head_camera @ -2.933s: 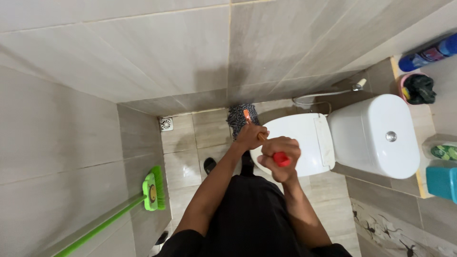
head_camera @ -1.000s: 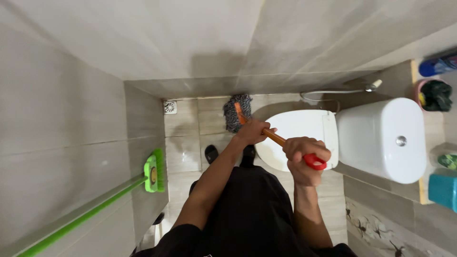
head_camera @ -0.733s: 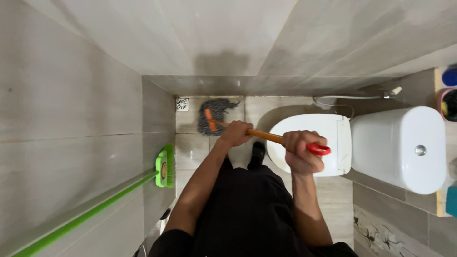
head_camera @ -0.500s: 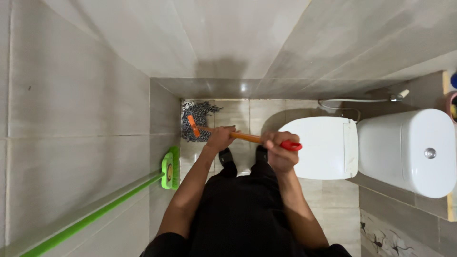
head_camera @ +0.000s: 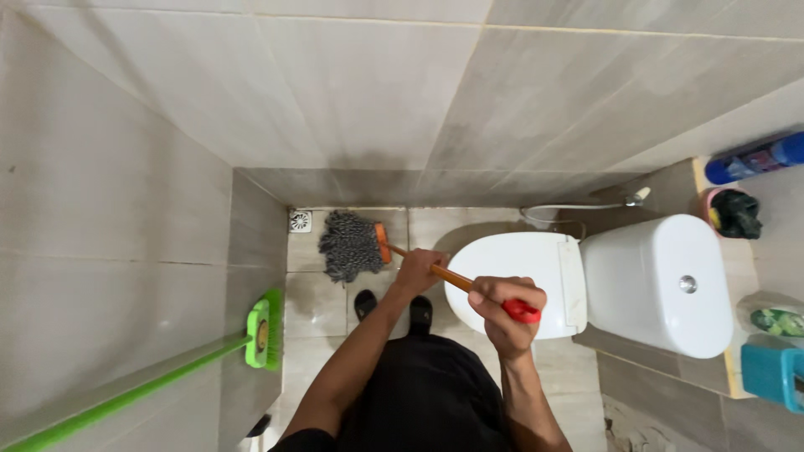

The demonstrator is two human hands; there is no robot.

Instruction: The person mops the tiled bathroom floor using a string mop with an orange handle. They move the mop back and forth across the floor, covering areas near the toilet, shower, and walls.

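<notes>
Grey string mop point(head_camera: 350, 244) lying on the floor tiles point(head_camera: 314, 301) at centre-left of the frame, head spread just right of the small square floor drain point(head_camera: 300, 221). Orange mop handle point(head_camera: 449, 278) running on a diagonal from the head, lower right toward the body, ending in a red grip. Left hand point(head_camera: 419, 269) wrapped around the shaft lower down, nearer the mop head; right hand point(head_camera: 505, 313) closed over the red end, farther from it. Mop head up and to the left of both hands. Closed white toilet point(head_camera: 536, 259) just right of the handle, cistern beyond. Green broom point(head_camera: 265, 330) leaning at left against the wall. Bottles and a teal tub on the ledge at far right.
</notes>
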